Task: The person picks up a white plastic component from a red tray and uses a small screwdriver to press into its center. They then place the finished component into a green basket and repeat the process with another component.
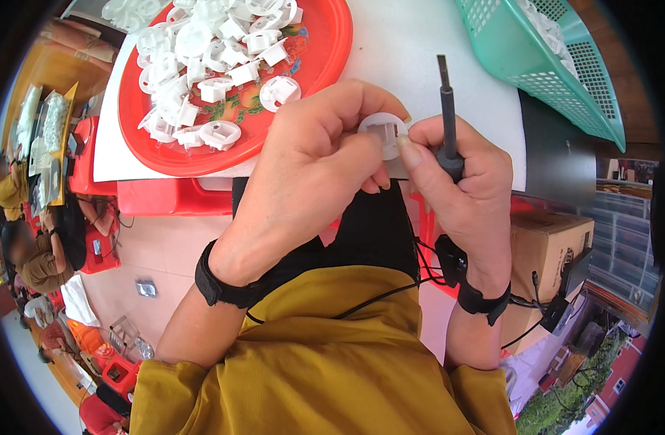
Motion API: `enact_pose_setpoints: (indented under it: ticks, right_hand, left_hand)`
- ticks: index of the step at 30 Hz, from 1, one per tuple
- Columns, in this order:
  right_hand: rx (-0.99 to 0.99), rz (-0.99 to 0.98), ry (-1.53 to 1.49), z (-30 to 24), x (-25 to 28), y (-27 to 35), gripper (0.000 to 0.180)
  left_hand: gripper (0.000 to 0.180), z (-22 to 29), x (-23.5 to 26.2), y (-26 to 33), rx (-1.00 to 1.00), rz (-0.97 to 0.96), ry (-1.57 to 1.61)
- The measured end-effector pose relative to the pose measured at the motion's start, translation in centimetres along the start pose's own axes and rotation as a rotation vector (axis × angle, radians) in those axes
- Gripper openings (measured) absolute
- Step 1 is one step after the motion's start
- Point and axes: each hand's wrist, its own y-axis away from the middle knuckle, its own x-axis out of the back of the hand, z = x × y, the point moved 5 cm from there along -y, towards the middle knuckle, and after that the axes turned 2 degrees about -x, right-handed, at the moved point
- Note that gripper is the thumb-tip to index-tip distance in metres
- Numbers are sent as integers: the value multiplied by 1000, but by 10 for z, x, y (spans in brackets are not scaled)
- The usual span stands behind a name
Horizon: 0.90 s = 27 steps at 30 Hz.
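Between the thumb and fingers of my left hand point(314, 148) is a round white plastic part point(385, 135) with cut-outs in its face, held above the table's near edge. My right hand point(466, 174) grips a dark screwdriver point(448, 116), its shaft pointing up and away from me and its handle mostly hidden in the palm. The right thumb and forefinger also meet the right rim of the plastic part. To the left, a red round tray point(325, 54) with a flowered bottom holds a heap of similar white plastic parts point(194, 43).
A green perforated basket point(503, 36) with white pieces stands at the far right of the white table surface point(397, 43). Red stools point(176, 197) are below the table edge. A cardboard box point(546, 235) and black cables are at right. Other people point(39, 261) sit at left.
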Motion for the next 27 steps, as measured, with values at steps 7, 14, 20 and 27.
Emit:
enact_pose_setpoints:
  ticks: [7, 14, 20, 27]
  right_hand:
    - [-109, 7, -66, -1, 1, -1, 9]
    - [-65, -32, 20, -2, 1, -4, 12]
    - [-36, -14, 2, -2, 0, -6, 13]
    - [-31, -16, 103, -2, 0, -6, 12]
  left_hand:
    - [28, -1, 1, 4, -178, -35, 125]
    - [28, -2, 2, 5, -257, -41, 106]
    - [28, -3, 3, 6, -252, -61, 97]
    - [29, -7, 2, 5, -258, -17, 106]
